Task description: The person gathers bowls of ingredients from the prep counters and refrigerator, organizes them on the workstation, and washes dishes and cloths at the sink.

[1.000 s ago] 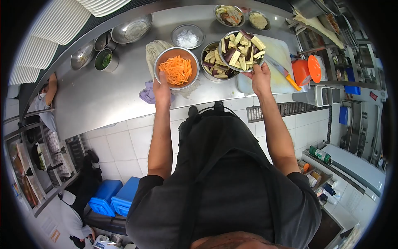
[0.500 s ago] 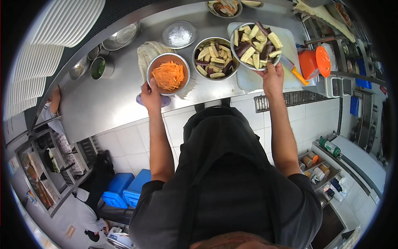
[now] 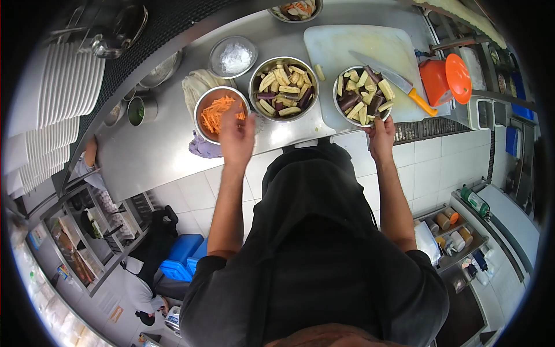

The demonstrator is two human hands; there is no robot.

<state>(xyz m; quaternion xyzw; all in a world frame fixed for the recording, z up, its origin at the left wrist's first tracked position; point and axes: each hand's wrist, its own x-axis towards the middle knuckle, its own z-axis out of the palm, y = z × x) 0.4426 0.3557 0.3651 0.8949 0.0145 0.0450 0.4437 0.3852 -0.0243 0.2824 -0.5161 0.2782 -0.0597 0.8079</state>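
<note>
Bowl placement seems your step; right hand (image 3: 381,137) grips eggplant bowl (image 3: 341,116), next probably needing level support; left hand (image 3: 237,137) overlaps carrot bowl (image 3: 222,91), its grip I cannot tell

Looks like a commercial kitchen: tall stacks of white plates (image 3: 75,87) above a long stainless-steel surface (image 3: 156,144), metal bowls (image 3: 283,120) of cut eggplant (image 3: 286,89) and carrot strips (image 3: 214,114), an orange-handled chef's knife (image 3: 396,80) on a cutting board (image 3: 329,49), white floor tiles (image 3: 430,170), a drain grate (image 3: 425,131).
</note>
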